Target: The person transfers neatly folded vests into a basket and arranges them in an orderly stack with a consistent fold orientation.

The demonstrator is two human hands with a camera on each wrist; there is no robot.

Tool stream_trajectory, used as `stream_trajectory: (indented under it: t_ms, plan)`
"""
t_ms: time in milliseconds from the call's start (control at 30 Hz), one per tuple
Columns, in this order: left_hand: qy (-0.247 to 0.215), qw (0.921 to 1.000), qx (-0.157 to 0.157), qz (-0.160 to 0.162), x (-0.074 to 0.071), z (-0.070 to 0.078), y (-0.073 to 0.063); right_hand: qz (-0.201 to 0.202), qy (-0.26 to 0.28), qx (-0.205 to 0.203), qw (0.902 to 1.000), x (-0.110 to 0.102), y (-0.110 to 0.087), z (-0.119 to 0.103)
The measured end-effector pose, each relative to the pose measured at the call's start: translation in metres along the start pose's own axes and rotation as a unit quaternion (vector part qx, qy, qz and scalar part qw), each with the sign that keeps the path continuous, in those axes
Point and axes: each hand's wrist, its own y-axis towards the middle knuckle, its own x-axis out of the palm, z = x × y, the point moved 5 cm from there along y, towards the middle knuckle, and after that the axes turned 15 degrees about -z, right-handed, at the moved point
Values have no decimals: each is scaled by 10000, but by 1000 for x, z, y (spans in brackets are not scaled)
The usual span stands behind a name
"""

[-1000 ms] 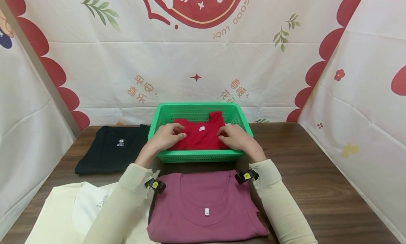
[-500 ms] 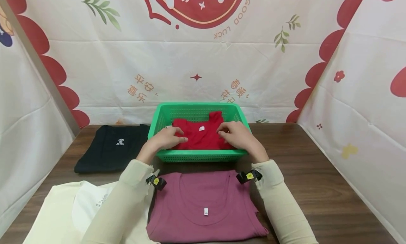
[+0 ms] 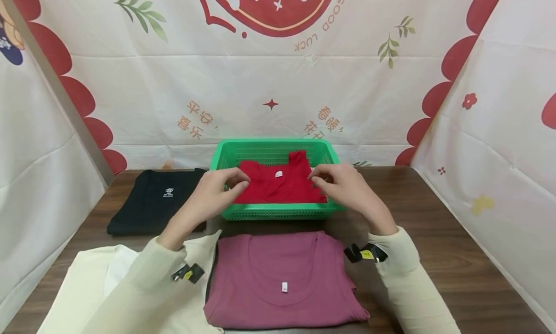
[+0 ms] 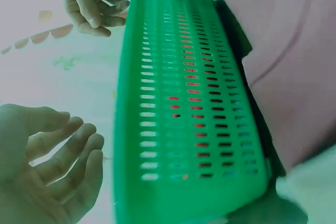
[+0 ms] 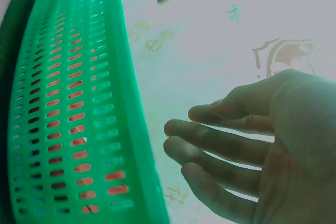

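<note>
- Head view: left hand and right hand have moved outward, away from each other, compared with half a second ago.
- Both hands hold nothing, the fingers loosely bent; the wrist views show them apart from the basket.
- Inside it, the red shirt lies as before, so I judge that it is now released.
- On the brown table, the purple shirt is near, the black shirt far left, the cream cloth near left.
- White printed curtains hang behind and at both sides.
</note>
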Motion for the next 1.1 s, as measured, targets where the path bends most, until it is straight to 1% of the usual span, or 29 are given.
stream_trajectory:
  t_ms: [67,100,133,167,200,233,267,300,367,400,433,467,500,567,633,667,733,800,867,933,1033,1100]
  plan:
    - [13,10000,55,-51,-1,4,-15,107,-58,-152,9998,-5,-14,-2]
    - [-37,9999,76,-125,-1,5,-22,170,-112,-236,9995,-7,-22,-4]
    - [-157,9995,83,-265,1,5,-29,218,-142,-295,9992,-9,-30,-4]
    - [-282,9985,74,-455,3,4,-36,259,-183,-354,9989,-10,-38,-5]
    - [-453,9964,99,-708,7,3,-41,291,-197,-423,9985,-11,-46,-5]
    - [-676,9927,86,-999,11,1,-47,314,-200,-486,9981,-11,-54,-5]
    - [-904,9873,50,-1305,15,-1,-51,320,-166,-546,9979,-11,-62,-4]
    - [-1150,9801,-10,-1620,20,-3,-55,317,-131,-619,9975,-10,-69,-3]
    - [-1605,9618,-170,-2211,30,-7,-63,258,15,-773,9967,-5,-81,-1]
    - [-1813,9523,-260,-2441,34,-10,-66,196,106,-855,9961,-1,-86,1]
    - [-1950,9448,-382,-2605,38,-12,-70,112,205,-906,9956,3,-90,2]
    - [-2061,9390,-478,-2713,41,-15,-73,7,304,-923,9953,7,-93,4]
    - [-2176,9337,-568,-2787,45,-17,-76,-112,390,-903,9951,11,-96,6]
    - [-2375,9260,-778,-2829,50,-22,-82,-412,550,-700,9952,18,-98,11]
    - [-2523,9211,-997,-2791,54,-26,-85,-752,652,-355,9944,25,-99,17]
    - [-2630,9172,-1115,-2777,56,-28,-87,-955,712,-149,9928,28,-99,20]
    - [-2803,9097,-1339,-2756,60,-31,-89,-1395,840,258,9863,35,-99,28]
    - [-2892,9050,-1529,-2720,63,-32,-90,-1780,1037,632,9765,44,-101,35]
    - [-2882,9047,-1706,-2635,65,-33,-92,-2091,1215,969,9655,55,-102,41]
    - [-2795,9072,-1868,-2531,66,-33,-93,-2258,1349,1246,9567,65,-102,45]
    - [-2662,9100,-2016,-2458,66,-34,-95,-2303,1469,1518,9499,76,-100,48]
    - [-2707,9071,-2007,-2523,68,-36,-96,-2285,1604,1653,9459,82,-99,49]
